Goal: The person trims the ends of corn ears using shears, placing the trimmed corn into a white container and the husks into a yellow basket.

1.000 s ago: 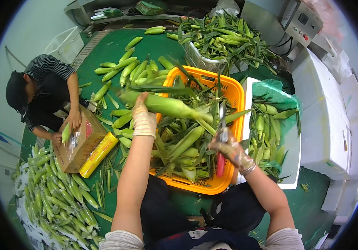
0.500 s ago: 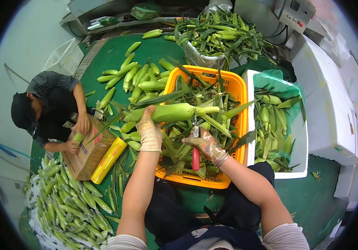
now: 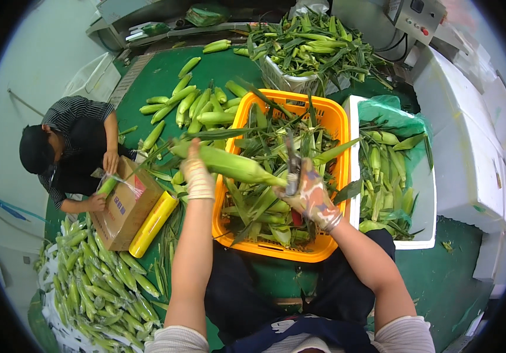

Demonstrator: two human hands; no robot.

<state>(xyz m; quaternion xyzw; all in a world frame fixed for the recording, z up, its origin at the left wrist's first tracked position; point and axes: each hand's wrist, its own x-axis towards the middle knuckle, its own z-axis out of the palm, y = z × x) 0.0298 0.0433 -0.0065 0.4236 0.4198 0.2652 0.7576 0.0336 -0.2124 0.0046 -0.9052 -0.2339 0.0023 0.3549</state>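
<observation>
My gloved left hand (image 3: 197, 176) is closed around an ear of corn (image 3: 235, 165) in its green husk. The ear slants down to the right, its stem end toward my other hand. My right hand (image 3: 312, 197), in a patterned glove, grips pruning shears (image 3: 293, 167). Their metal blades, smeared by motion, are at the stem end; I cannot tell whether they touch it. A red handle shows below the hand. Both hands are over an orange plastic basket (image 3: 343, 147) full of stripped leaves and stem pieces (image 3: 264, 215).
Ears of corn (image 3: 208, 117) lie on the green floor beyond. At right stands a white foam box (image 3: 426, 226) of corn; behind, a basket (image 3: 282, 77) heaped with husks. Left, a person (image 3: 79, 132) handles an ear near a cardboard box (image 3: 120, 220), yellow roll (image 3: 154, 225) and wrapped corn (image 3: 97, 282).
The ear has tilted, its stem end dropping and drawing left. My right hand has risen slightly and turned with the shears. The other person's hands have shifted a little.
</observation>
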